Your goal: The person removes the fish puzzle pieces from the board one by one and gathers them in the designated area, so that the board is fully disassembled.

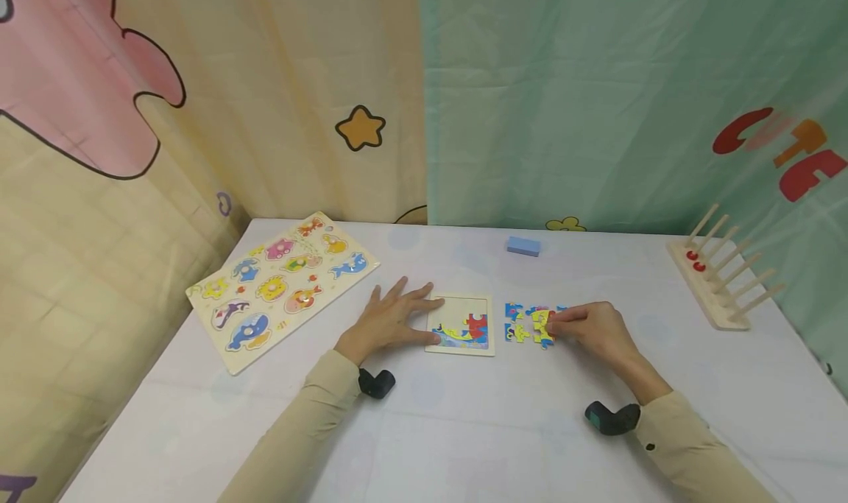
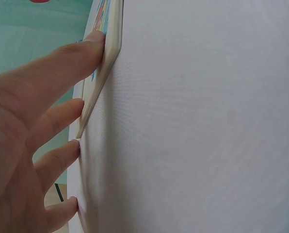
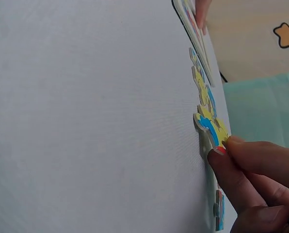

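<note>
A small wooden jigsaw tray (image 1: 460,353) lies on the white table, partly filled with red, yellow and blue pieces along its bottom and right. My left hand (image 1: 386,325) spreads its fingers over the tray's left side; thumb and fingertips touch its edge, as the left wrist view also shows. Just right of the tray sit several loose jigsaw pieces (image 1: 514,333), yellow and blue. My right hand (image 1: 601,335) pinches a yellow and blue jigsaw piece (image 3: 213,130) between thumb and finger, low over the table. The fingertips hide part of it and of the pieces behind.
At the left lies a large wooden sea-animal puzzle board (image 1: 265,293). A blue block (image 1: 523,247) sits near the back edge. A wooden rack with upright pegs (image 1: 718,282) and red beads stands at the right. Curtains hang behind the table.
</note>
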Demonstrator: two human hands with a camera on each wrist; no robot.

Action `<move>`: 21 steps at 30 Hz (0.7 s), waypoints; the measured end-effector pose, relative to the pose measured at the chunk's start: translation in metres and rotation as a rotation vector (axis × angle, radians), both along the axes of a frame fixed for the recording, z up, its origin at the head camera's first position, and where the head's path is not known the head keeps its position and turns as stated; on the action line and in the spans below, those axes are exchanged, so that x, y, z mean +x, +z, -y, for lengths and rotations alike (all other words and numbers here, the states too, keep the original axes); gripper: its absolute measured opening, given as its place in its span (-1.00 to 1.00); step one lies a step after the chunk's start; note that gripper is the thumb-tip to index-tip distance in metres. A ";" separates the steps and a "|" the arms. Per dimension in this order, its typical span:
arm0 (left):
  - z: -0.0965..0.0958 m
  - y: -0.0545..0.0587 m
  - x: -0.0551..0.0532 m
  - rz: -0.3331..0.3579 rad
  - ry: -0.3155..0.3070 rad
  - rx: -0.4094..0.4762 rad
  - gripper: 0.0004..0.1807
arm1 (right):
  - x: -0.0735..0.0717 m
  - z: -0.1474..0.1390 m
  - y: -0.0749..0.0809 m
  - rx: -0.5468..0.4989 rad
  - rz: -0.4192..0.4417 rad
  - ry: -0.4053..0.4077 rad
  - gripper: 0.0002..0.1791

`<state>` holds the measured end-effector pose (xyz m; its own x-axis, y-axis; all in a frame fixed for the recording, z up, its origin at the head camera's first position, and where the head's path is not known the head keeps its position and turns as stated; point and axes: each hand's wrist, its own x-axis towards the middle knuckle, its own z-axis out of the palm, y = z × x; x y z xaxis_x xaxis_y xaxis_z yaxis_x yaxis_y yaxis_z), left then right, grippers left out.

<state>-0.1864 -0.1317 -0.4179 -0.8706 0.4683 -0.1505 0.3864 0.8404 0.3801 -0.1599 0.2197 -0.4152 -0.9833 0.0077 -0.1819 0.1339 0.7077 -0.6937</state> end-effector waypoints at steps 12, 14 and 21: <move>0.000 -0.002 -0.001 -0.020 -0.001 0.004 -0.21 | 0.002 0.002 0.000 0.052 -0.064 0.020 -0.71; 0.000 -0.002 -0.001 -0.024 0.001 0.008 -0.22 | 0.003 0.003 0.000 0.060 -0.073 0.021 -0.72; 0.000 -0.003 0.000 -0.028 0.005 0.011 -0.22 | 0.003 0.005 -0.002 0.068 -0.084 0.017 -0.75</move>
